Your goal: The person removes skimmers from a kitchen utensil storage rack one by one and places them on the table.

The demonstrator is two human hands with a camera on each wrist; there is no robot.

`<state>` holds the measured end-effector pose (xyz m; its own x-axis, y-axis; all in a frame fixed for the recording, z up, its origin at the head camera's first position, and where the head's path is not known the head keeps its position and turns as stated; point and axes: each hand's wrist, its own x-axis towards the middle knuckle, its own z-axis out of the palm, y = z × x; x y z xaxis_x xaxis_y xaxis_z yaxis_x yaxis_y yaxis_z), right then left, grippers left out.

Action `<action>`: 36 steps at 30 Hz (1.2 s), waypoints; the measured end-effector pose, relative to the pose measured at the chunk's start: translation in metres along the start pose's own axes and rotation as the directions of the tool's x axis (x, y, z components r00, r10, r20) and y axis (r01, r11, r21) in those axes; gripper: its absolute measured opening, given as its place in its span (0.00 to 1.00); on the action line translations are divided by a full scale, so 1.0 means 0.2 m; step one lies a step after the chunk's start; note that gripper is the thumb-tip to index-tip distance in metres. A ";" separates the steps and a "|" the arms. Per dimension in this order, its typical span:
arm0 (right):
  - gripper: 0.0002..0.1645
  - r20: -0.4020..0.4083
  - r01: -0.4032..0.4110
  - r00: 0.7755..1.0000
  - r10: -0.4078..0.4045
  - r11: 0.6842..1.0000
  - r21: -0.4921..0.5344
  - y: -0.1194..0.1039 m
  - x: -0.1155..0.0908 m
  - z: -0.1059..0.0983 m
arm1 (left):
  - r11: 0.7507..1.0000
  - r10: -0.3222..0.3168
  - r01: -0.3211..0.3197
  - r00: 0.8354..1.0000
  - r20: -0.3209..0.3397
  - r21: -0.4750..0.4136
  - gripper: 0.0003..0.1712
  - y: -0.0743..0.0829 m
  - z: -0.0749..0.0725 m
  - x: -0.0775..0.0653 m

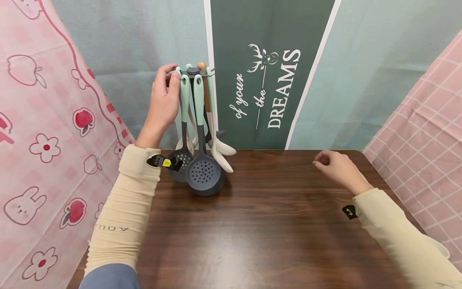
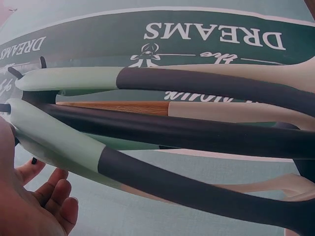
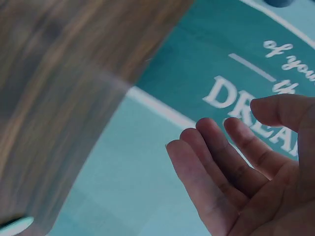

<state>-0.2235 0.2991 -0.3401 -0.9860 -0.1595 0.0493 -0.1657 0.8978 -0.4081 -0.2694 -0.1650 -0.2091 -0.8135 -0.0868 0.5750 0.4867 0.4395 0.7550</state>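
My left hand is pinching the left edge of the utensil rack between thumb and fingers, up at its hooks. The rack is standing just to the right of my grip, its mint-handled utensils hanging below. The grey skimmer head is facing me, low and right of my fingers, while a brown wooden handle is hanging farther right. Well apart, my right hand is holding nothing, fingers curving loosely above the table.
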 end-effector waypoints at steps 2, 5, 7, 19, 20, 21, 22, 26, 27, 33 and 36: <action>0.15 0.001 0.017 1.000 -0.017 0.999 0.028 -0.07 0.02 0.01 | 1.000 0.006 -0.006 1.000 -0.001 -0.001 0.24 0.00 0.00 0.00; 0.14 0.000 0.041 0.999 -0.041 0.997 0.067 -0.17 0.05 0.01 | 1.000 0.013 -0.013 1.000 0.003 -0.003 0.25 0.00 0.00 0.00; 0.13 0.002 0.058 0.998 -0.059 0.994 0.091 -0.24 0.07 0.02 | 1.000 0.019 -0.018 1.000 0.005 -0.007 0.25 -0.01 0.00 0.00; 0.08 -0.091 0.235 0.971 -0.219 0.941 0.242 -0.67 0.15 0.05 | 1.000 0.014 -0.014 1.000 -0.009 -0.014 0.24 -0.02 -0.01 -0.01; 0.08 -0.103 0.249 0.968 -0.230 0.935 0.252 -0.71 0.16 0.05 | 1.000 0.011 -0.011 1.000 -0.007 -0.009 0.24 -0.02 -0.01 -0.01; 0.08 -0.111 0.257 0.965 -0.236 0.931 0.260 -0.75 0.16 0.05 | 1.000 0.009 -0.009 1.000 -0.006 -0.007 0.24 -0.02 -0.01 -0.02; 0.08 -0.115 0.267 0.963 -0.245 0.926 0.268 -0.79 0.16 0.06 | 1.000 0.005 -0.005 1.000 -0.005 -0.005 0.24 -0.02 -0.01 -0.02; 0.09 -0.112 0.307 0.951 -0.287 0.906 0.290 -0.93 0.17 0.06 | 1.000 -0.010 0.010 1.000 -0.003 -0.002 0.24 -0.02 -0.01 -0.02; 0.09 -0.110 0.322 0.947 -0.302 0.901 0.290 -0.97 0.18 0.06 | 1.000 -0.011 0.011 1.000 -0.003 -0.005 0.24 -0.02 -0.01 -0.02; 0.15 -0.086 0.389 0.921 -0.380 0.880 0.274 -1.15 0.21 0.06 | 1.000 0.003 -0.003 1.000 -0.012 -0.018 0.24 -0.03 -0.01 -0.02; 0.16 -0.072 0.400 0.915 -0.396 0.875 0.271 -1.22 0.22 0.07 | 1.000 0.014 -0.015 1.000 -0.009 -0.027 0.24 -0.02 -0.01 -0.02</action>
<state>-0.2271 0.0676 -0.2517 -0.8382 -0.4723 0.2726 -0.5342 0.6108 -0.5844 -0.2676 -0.1681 -0.2145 -0.8034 -0.0889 0.5888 0.5069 0.4166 0.7546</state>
